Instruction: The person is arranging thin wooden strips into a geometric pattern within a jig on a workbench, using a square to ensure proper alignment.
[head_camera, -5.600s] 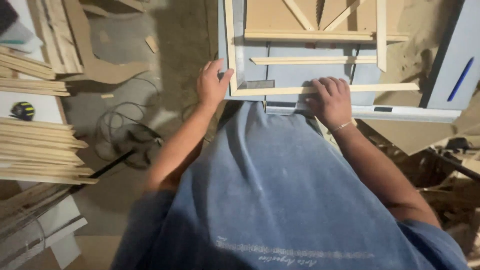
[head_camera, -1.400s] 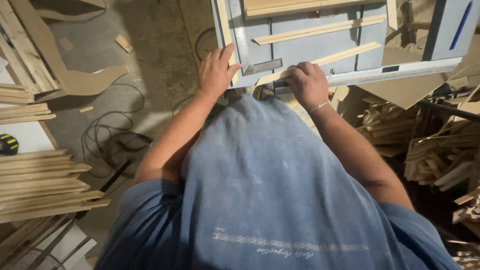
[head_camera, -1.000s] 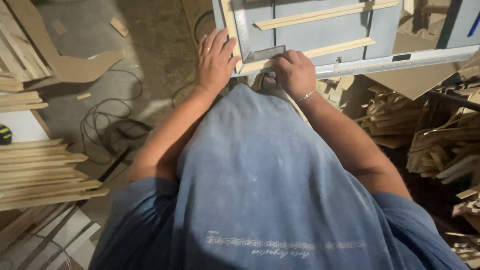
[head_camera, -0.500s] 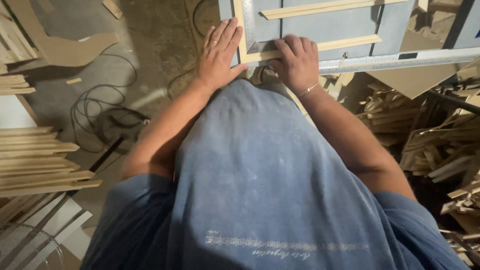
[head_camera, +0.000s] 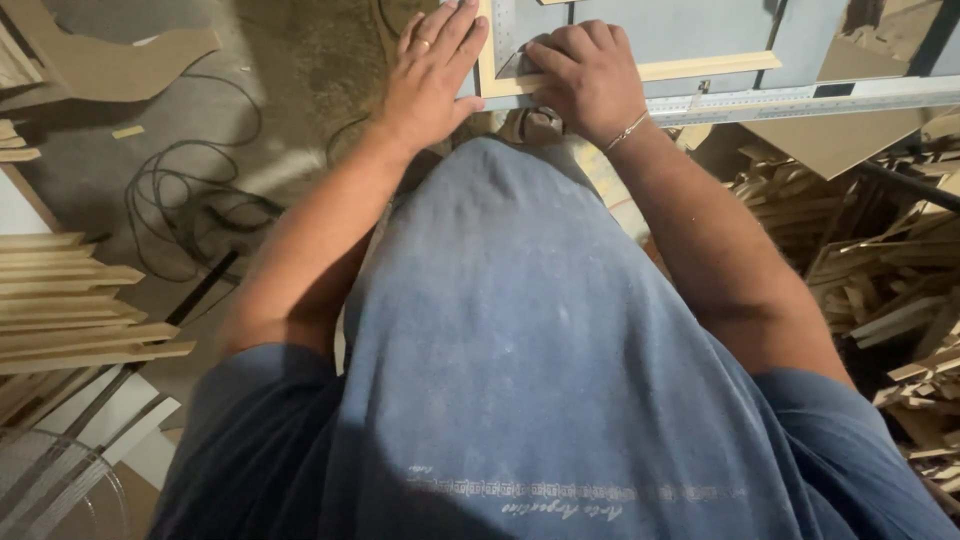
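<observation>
Wooden frame corner (head_camera: 500, 85) under left hand (head_camera: 430, 75), right hand (head_camera: 585, 75).

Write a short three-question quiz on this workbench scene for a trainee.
1. True or false: the left hand lies flat, fingers spread, against the outer corner of the wooden frame.
2. Which hand presses down on the frame's near strip at the corner, and what is on its wrist?
3. Multiple choice: what lies on the floor to the person's left?
A. a coiled black cable
B. a bucket of paint
C. a folded ladder

Key
1. True.
2. The right hand; a thin bracelet.
3. A.
</observation>
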